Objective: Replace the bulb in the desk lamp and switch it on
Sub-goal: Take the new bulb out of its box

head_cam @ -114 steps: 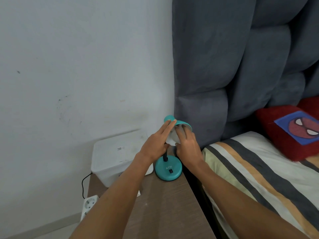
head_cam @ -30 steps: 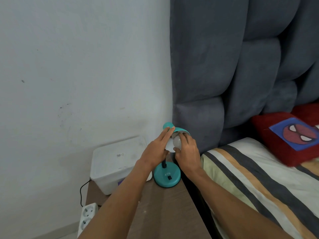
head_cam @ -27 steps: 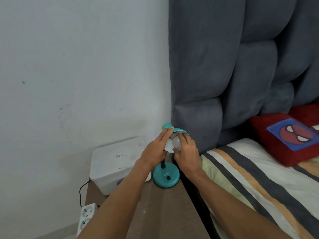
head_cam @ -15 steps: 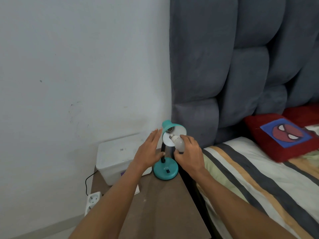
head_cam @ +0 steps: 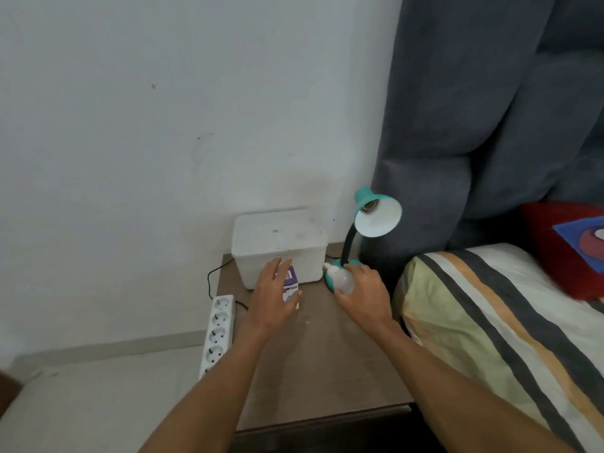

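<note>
Now my right hand has its fingers wrapped round the old bulb, low by the lamp base, leaving the socket bare. My left hand, fingers loose, reaches over the purple carton on the counter, probably the new bulb's.

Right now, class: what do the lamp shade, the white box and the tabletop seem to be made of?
Lamp shade: probably painted metal or plastic, teal outside, glossy white inside; the look leaves it open.
White box: likely matte plastic, with rounded moulded edges, slightly translucent.
Tabletop: wood or wood-look laminate, matte brown with faint grain lines.
</note>
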Motion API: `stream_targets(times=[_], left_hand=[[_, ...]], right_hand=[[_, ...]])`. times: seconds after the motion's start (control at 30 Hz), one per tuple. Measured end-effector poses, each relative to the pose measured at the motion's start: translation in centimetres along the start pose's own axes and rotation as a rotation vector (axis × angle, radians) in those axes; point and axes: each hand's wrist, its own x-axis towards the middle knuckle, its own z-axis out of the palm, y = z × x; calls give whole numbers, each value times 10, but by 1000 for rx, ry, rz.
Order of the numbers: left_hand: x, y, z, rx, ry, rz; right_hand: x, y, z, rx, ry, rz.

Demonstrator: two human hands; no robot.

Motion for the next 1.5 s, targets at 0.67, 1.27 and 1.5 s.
stream_targets(times=[0.67,1.27,1.5], left_hand=[[13,-71,44,-282,-32,-319],[8,-80,40,-356,-116,-266],[9,-81,40,-401,-144,-271]], right_hand=[[-1,27,96,6,-289,252],[70,-44,93,-62,-430,-370],[87,-48,92,-181,-610,-470]])
